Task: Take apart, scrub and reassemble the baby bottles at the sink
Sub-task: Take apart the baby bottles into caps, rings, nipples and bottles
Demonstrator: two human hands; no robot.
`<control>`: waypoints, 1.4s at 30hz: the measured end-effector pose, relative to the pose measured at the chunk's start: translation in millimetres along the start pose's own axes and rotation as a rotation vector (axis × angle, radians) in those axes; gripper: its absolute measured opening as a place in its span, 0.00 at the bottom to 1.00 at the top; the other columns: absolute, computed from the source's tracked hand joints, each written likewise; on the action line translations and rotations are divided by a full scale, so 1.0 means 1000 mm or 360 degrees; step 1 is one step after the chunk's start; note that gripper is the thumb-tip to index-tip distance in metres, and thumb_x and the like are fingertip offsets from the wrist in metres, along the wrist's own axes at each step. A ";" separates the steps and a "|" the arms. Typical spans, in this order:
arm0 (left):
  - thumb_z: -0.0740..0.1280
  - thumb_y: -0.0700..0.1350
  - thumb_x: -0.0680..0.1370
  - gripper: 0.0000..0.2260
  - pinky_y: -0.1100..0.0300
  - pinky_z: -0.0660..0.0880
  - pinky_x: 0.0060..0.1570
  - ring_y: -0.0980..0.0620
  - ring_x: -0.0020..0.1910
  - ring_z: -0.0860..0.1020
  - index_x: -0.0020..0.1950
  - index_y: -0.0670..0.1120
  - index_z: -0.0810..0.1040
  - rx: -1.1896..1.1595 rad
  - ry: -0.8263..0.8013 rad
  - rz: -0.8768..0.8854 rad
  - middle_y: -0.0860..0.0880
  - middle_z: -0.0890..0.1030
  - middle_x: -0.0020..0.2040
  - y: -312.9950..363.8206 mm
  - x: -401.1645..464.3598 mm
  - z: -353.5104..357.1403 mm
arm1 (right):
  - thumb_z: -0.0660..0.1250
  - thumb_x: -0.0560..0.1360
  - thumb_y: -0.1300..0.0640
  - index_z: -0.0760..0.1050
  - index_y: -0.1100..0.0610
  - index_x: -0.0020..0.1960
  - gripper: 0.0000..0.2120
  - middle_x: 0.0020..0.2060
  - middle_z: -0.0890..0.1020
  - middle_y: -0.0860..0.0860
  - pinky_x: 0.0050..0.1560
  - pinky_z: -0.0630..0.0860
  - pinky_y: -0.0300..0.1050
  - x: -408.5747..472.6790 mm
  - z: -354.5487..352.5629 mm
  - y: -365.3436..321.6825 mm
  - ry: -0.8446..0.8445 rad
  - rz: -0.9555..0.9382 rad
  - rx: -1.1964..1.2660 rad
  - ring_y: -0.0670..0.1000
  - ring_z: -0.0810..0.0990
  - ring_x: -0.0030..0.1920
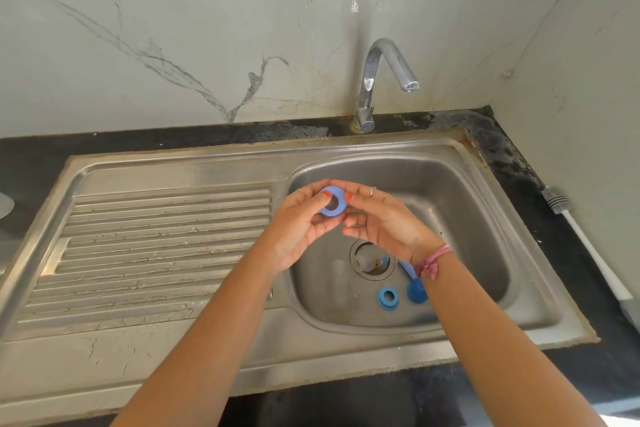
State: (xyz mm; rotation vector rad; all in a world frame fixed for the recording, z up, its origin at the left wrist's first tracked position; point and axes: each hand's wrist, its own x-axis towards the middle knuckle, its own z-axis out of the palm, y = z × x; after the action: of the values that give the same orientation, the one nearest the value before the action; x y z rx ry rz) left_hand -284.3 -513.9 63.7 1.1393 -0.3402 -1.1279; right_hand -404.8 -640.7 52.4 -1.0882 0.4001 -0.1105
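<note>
One view only is given, taken from the person's head and aimed forward and steeply down. The sink is seen from its front edge, close by, with its basin right of centre and the drainboard to the left. The tap and the marble wall are faced at the top of the frame. Both forearms are seen entering from the bottom edge, the left hand and right hand being met near the middle, above the basin. Straight lines are bowed toward the borders by the wide lens. No second view is offered, so nothing is shared.
</note>
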 end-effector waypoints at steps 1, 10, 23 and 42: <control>0.60 0.37 0.82 0.12 0.59 0.80 0.50 0.47 0.53 0.83 0.65 0.40 0.75 -0.0048 0.0012 -0.0023 0.42 0.81 0.57 0.000 0.001 0.000 | 0.66 0.78 0.55 0.77 0.54 0.65 0.16 0.49 0.82 0.52 0.42 0.79 0.41 0.001 -0.002 0.002 0.0012 0.0028 0.0135 0.45 0.76 0.35; 0.61 0.36 0.81 0.08 0.63 0.79 0.39 0.46 0.45 0.85 0.55 0.43 0.79 0.0086 0.0237 -0.0055 0.46 0.85 0.48 -0.012 0.015 -0.006 | 0.62 0.78 0.62 0.82 0.54 0.53 0.11 0.40 0.82 0.49 0.32 0.77 0.37 0.017 -0.018 0.008 0.0636 -0.0022 -0.0117 0.43 0.72 0.28; 0.58 0.39 0.78 0.09 0.59 0.78 0.33 0.47 0.39 0.79 0.48 0.43 0.78 -0.0125 0.0497 -0.0627 0.43 0.75 0.47 -0.060 0.072 -0.016 | 0.75 0.70 0.63 0.73 0.61 0.60 0.20 0.49 0.79 0.52 0.41 0.77 0.39 0.057 -0.071 0.059 0.1119 0.0271 -0.0740 0.46 0.78 0.42; 0.73 0.39 0.73 0.25 0.56 0.71 0.59 0.43 0.64 0.69 0.69 0.47 0.71 0.2622 0.0190 -0.0547 0.43 0.65 0.66 -0.145 0.159 -0.065 | 0.62 0.74 0.68 0.80 0.59 0.59 0.16 0.59 0.80 0.56 0.65 0.71 0.44 0.126 -0.116 0.119 0.0672 0.0642 -0.1809 0.56 0.78 0.60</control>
State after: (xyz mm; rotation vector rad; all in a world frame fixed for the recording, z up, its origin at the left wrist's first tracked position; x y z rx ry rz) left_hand -243.9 -608.8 -135.8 2.7554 -1.1027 -0.9358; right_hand -344.2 -718.0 -131.7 -2.0770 1.1308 0.2934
